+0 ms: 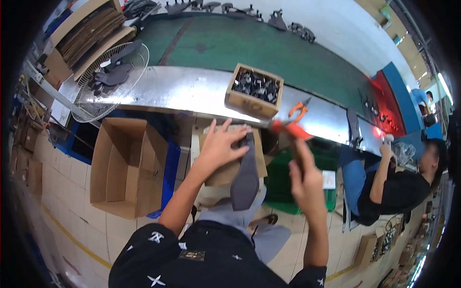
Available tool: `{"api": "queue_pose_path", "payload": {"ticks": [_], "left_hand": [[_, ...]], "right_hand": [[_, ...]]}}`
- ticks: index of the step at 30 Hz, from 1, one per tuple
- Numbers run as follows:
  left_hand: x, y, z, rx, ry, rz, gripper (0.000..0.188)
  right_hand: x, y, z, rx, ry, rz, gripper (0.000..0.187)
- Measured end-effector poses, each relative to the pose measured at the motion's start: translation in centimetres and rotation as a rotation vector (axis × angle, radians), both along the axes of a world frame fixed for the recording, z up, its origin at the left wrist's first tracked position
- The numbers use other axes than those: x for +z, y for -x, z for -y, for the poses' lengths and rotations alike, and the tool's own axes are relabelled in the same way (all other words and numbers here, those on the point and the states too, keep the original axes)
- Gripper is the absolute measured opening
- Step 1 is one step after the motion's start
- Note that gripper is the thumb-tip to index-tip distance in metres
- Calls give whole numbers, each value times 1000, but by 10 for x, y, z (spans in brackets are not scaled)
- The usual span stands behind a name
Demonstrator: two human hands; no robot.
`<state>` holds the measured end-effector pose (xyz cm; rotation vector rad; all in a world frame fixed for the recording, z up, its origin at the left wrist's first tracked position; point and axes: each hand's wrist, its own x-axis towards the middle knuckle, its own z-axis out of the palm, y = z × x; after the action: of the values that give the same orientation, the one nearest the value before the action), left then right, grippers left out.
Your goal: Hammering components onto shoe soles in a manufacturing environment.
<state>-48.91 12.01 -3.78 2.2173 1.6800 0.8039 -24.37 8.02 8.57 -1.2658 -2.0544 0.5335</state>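
A dark grey shoe insole [245, 185] with a narrow upper end lies over a brown board [223, 175] on a low work stand in front of me, its broad end toward my lap. My left hand [223, 149] is at the narrow end, thumb and forefinger closed against it while the other fingers spread upward. Whatever small part sits under the fingertips is hard to make out. My right hand [307, 185] grips a hammer [295, 132] with a red-orange head, raised to the right of the insole and slightly blurred.
Ahead runs a metal ledge [192, 89] beside a green conveyor belt [225, 45]. On the ledge are a box of small black parts [254, 103], orange-handled pliers [298, 110] and a wire basket [110, 81]. A carton [125, 168] stands left, a green crate [283, 180] right. A co-worker [398, 187] sits further right.
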Motion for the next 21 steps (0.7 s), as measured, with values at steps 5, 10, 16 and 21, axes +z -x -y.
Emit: {"api": "queue_pose_path", "payload": {"ticks": [5,10,16,21], "left_hand": [[30,-12,28,-375,187,530,23],[96,-22,106,-653,270,659,16],[115,-25,143,-544,526,810,20],[106,-37,154,-564,723,888,23]], "right_hand": [[0,3,-7,-66,-51,-22,44],[-42,18,-21,151,-263,435,51],[-91,25,-17,444,-277,453,55],[-77,30,59,502,554,-856,52]]}}
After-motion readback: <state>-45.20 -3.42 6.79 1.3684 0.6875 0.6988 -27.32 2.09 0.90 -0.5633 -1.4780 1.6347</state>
